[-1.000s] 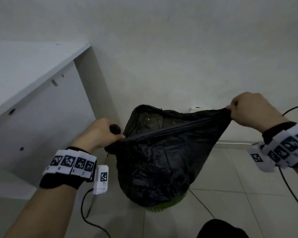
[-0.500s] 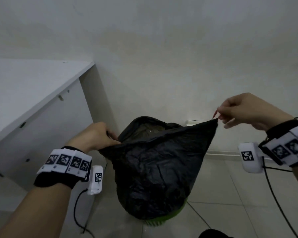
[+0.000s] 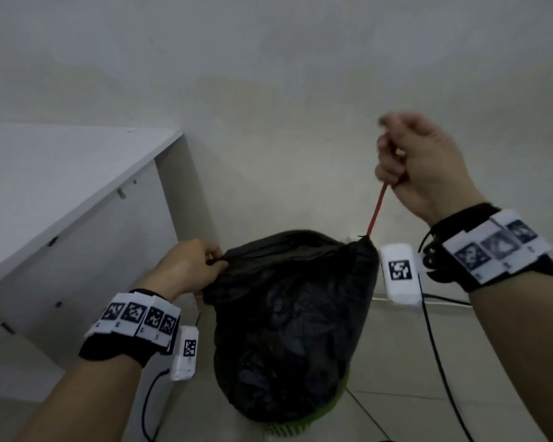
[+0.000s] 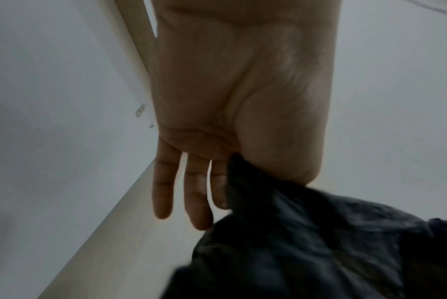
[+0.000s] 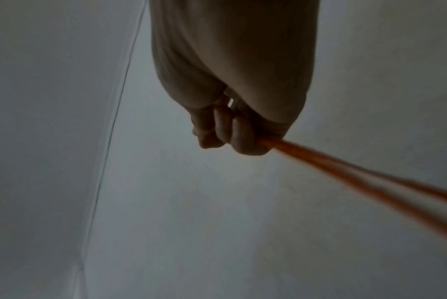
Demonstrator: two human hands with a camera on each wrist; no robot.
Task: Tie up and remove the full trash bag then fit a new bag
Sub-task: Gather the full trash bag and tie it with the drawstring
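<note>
A full black trash bag (image 3: 288,320) stands in a green bin (image 3: 288,427) on the floor. My left hand (image 3: 201,266) pinches the bag's left rim (image 4: 245,178) between thumb and forefinger, the other fingers (image 4: 163,192) hanging straight. My right hand (image 3: 409,161) is raised above the bag's right corner and grips a red drawstring (image 3: 377,208), which runs taut down to the gathered rim. In the right wrist view the fingers (image 5: 232,131) are curled round the drawstring (image 5: 358,178). The bag's mouth is partly drawn together.
A white desk (image 3: 61,173) with its side panel stands close on the left of the bin. A pale wall (image 3: 284,106) rises right behind. Tiled floor (image 3: 412,378) extends to the right, with black cables (image 3: 441,371) hanging from my right wrist.
My right hand has risen and pulled the red drawstring out of the bag's right corner. The rim has gathered and narrowed. My left hand keeps its hold on the left rim.
</note>
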